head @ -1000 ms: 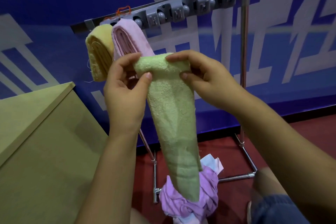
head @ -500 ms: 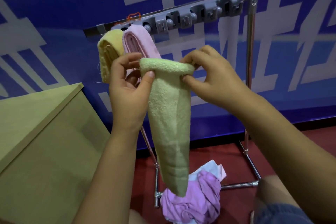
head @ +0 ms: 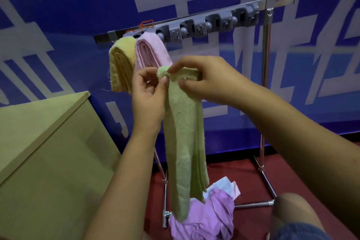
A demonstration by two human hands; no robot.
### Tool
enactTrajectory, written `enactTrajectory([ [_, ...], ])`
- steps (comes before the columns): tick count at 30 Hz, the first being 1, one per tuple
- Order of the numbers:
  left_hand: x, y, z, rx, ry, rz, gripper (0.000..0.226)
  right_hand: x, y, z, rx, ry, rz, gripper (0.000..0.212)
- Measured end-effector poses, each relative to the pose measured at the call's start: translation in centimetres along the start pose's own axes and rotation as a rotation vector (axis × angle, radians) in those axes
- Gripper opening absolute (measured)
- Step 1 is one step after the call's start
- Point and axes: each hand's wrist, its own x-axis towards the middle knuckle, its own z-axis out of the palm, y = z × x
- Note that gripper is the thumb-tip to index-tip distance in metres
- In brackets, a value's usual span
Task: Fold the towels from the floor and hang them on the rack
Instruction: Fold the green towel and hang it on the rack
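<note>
The rack (head: 266, 76) stands against the blue wall, its bar carrying a yellow towel (head: 121, 68) and a pink towel (head: 151, 50) at the left end, likely so the free clips to the right take the next ones. The green towel (head: 184, 132) hangs in front of the rack, folded into a long narrow strip, fuzzy and limp. The right hand (head: 210, 80) and left hand (head: 149, 95) pinch its top fold, probably to keep the layers together. More towels (head: 206, 218) lie crumpled on the floor by the rack's foot.
</note>
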Motion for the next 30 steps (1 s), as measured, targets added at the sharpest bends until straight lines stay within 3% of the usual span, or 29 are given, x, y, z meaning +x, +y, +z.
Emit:
enactTrajectory([
  [4, -2.0, -1.0, 0.0, 0.277, 0.217, 0.05, 0.025, 1.5, 0.2, 0.5, -0.028, 0.054, 0.103, 0.031],
  [6, -4.7, -1.7, 0.5, 0.349, 0.271, 0.062, 0.036, 1.9, 0.6, 0.6, -0.011, 0.092, 0.143, 0.031],
  [10, -7.9, -3.1, 2.5, 0.308, 0.095, -0.142, 0.057, 2.5, 1.0, 0.7, 0.015, 0.183, 0.173, 0.03],
  [14, -6.8, -3.3, 4.0, 0.279, 0.032, -0.164, 0.069, 3.1, 1.1, 0.7, 0.245, 0.2, 0.218, 0.026],
  [19, -4.0, -2.1, 5.3, 0.241, 0.061, -0.21, 0.07, 4.7, 0.8, -0.5, 0.593, 0.173, 0.285, 0.023],
  [23, -1.2, -1.5, 5.4, 0.345, -0.018, -0.233, 0.072, 6.7, 0.7, -1.6, 0.786, 0.205, 0.338, 0.026],
  [30, 4.2, -0.7, 6.0, 0.405, -0.085, -0.171, 0.062, 11.2, 0.1, -4.6, 0.889, 0.258, 0.395, 0.027],
])
